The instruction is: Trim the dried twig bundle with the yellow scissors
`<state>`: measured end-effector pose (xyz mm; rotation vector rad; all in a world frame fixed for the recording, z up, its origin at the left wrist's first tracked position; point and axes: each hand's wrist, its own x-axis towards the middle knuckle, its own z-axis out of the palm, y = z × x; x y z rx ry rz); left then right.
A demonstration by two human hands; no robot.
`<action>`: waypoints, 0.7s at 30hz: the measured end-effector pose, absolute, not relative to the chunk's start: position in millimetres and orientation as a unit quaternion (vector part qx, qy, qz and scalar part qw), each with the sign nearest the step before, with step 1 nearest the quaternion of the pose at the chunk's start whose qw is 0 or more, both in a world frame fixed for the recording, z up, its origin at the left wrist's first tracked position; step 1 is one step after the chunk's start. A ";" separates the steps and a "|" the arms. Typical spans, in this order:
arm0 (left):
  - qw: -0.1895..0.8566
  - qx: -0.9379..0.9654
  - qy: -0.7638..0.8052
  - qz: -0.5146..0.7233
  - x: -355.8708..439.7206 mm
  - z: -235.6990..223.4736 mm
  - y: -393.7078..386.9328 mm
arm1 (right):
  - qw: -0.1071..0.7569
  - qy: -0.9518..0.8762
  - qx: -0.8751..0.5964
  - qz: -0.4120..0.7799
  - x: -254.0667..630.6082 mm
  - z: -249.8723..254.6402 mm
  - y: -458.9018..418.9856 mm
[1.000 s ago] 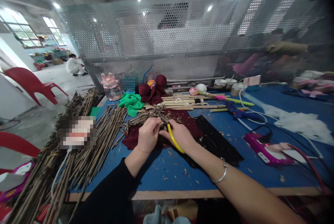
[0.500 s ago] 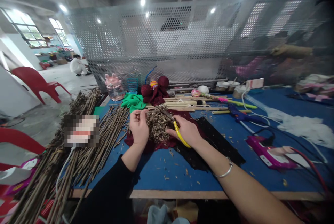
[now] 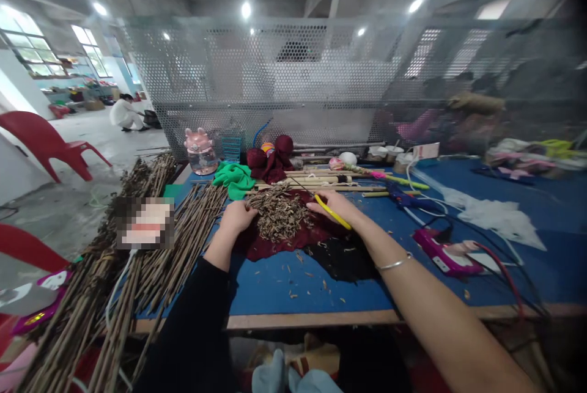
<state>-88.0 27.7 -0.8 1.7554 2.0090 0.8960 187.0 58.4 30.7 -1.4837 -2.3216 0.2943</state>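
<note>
A heap of short, dry, brown cut plant pieces [image 3: 280, 214] lies on a dark red cloth [image 3: 270, 250] in front of me. At the left side of the heap is my left hand [image 3: 237, 219], its fingers bent together against the edge. What they pinch, if anything, is hidden. My right hand [image 3: 338, 208] holds scissors [image 3: 337, 213] with yellow handles just right of the heap. Their dark blades point away toward the back left. A black cloth [image 3: 342, 258] lies partly beneath the red one, and small bits are scattered over the blue tabletop [image 3: 275, 295].
Long dry stalks [image 3: 181, 252] lie in bundles at the left. Behind the heap are a green cloth [image 3: 236, 180], a pink-topped jar [image 3: 200, 153] and bamboo sticks [image 3: 316, 187]. A purple power strip [image 3: 443, 252] with cables sits right. A perforated metal screen [image 3: 257, 87] stands behind.
My left hand has come down from above the heap to its left edge. My right hand has drawn the scissors back to the right, off the heap. The view has shifted slightly.
</note>
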 end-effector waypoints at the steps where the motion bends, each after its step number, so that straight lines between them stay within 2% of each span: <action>1: 0.152 0.626 0.713 0.278 -89.7 -2.8 27.4 | 0.193 -0.804 -0.554 0.100 186.2 21.7 57.5; 7: 0.096 0.645 0.724 0.223 -91.0 -9.0 31.9 | 0.206 -0.735 -0.645 0.038 183.6 -6.5 46.7; 13: 0.036 0.622 0.726 0.292 -76.3 7.1 18.5 | 0.216 -0.664 -0.715 0.047 195.2 -5.5 49.6; 16: -0.025 0.676 0.665 0.317 -48.0 19.0 9.0 | 0.222 -0.648 -0.727 0.054 198.6 -4.8 53.1; 19: -0.041 0.787 0.562 0.253 -6.4 27.6 14.2 | 0.225 -0.639 -0.733 0.062 199.8 -3.6 56.6; 21: -0.044 0.839 0.524 0.140 20.4 30.9 28.2 | 0.220 -0.633 -0.739 0.070 200.5 -3.1 58.7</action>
